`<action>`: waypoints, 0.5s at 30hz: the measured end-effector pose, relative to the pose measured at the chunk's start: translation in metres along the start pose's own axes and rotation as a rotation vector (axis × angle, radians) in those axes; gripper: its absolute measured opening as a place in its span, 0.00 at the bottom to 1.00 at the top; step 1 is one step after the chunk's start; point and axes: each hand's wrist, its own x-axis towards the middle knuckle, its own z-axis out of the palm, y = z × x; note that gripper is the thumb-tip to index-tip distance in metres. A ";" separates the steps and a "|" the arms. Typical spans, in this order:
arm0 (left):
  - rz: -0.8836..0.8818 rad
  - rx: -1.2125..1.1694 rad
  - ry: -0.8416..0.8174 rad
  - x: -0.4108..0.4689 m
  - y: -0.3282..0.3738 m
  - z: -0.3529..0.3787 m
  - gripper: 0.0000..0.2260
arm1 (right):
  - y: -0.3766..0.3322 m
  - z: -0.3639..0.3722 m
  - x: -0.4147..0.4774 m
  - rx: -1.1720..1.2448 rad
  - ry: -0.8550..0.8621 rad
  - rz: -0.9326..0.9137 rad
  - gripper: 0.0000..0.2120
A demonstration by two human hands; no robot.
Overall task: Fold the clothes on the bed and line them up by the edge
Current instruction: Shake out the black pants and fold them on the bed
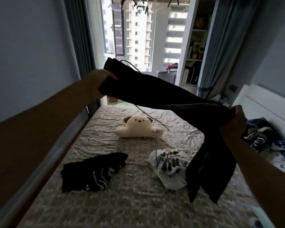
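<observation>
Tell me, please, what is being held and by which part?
The dark trousers, held aloft: the left hand grips the waistband end, and the right hand grips the legs midway, cuffs hanging.

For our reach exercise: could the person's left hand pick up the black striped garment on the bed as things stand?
Probably not yet: the left hand grips the raised dark trousers. The black striped garment lies uncovered below it, so only that grip hinders.

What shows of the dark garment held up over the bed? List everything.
The dark garment looks like soft black cloth, long, maybe trousers. It spans the air above the bed between the left hand, gripping its higher end, and the right hand. Past the right grip two ends hang down before a white patterned garment. A thin cord dangles from it.
</observation>
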 end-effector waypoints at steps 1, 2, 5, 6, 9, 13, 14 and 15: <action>-0.031 0.020 -0.001 -0.002 -0.019 -0.013 0.06 | 0.000 0.001 -0.003 -0.021 0.013 -0.061 0.10; -0.060 0.023 -0.014 -0.002 -0.047 -0.029 0.08 | -0.001 0.001 -0.012 -0.034 -0.011 -0.095 0.11; -0.167 0.028 -0.038 0.000 -0.141 -0.093 0.23 | 0.016 0.018 -0.068 -0.103 -0.126 -0.238 0.14; -0.206 0.041 -0.031 -0.001 -0.171 -0.114 0.26 | 0.026 0.028 -0.095 -0.145 -0.162 -0.288 0.14; -0.375 0.215 0.048 -0.015 -0.269 -0.186 0.30 | 0.074 0.067 -0.201 -0.212 -0.350 -0.392 0.16; -0.560 0.493 0.069 -0.047 -0.396 -0.287 0.35 | 0.143 0.125 -0.363 -0.448 -0.755 -0.475 0.09; -0.612 0.513 0.067 -0.056 -0.426 -0.309 0.36 | 0.158 0.140 -0.402 -0.514 -0.876 -0.454 0.13; -0.651 0.536 0.077 -0.065 -0.454 -0.328 0.37 | 0.172 0.156 -0.440 -0.560 -1.004 -0.414 0.17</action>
